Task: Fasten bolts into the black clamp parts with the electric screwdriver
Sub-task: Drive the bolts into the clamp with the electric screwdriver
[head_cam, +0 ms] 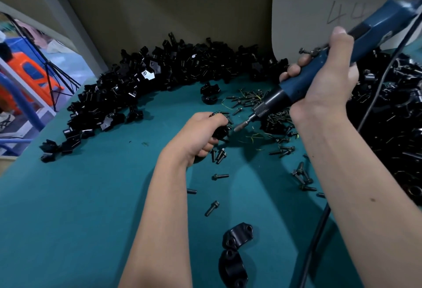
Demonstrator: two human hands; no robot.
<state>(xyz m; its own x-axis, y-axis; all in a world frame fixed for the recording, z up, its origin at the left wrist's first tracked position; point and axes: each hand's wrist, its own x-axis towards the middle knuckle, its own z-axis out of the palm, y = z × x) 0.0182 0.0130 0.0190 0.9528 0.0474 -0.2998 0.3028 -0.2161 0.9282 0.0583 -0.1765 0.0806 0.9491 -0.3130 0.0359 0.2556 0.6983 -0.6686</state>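
here the left hand (201, 132) is near the middle of the teal counter (91, 196), and its grip is closed around one black clamp part (221, 130), which is held just above the cloth. a few bolts seem to stick out between the fingers at the far side of this hand, but it is too blurred to count them. the right hand (328, 75) grips the blue electric screwdriver (324, 68) around its body, with fingers curled tight. the tool is tilted, its back end goes up to the far right and its metal bit (242, 125) points down to the left, with the tip just beside the clamp part in the left hand. i cannot tell if the bit touches a bolt head. a black cable (319, 230) runs from the tool down the right side.

loose bolts (251, 100) lie scattered on the counter, many between the two hands and some nearer, just under the left hand. a big pile of clamp parts (159, 70) curves along the far and left side of the counter, and another dark heap (392, 116) is on the right. two curved clamp halves (237, 235) lie close together at the near edge, between the forearms. a pale board (319, 13) with handwritten numbers stands at the far right.
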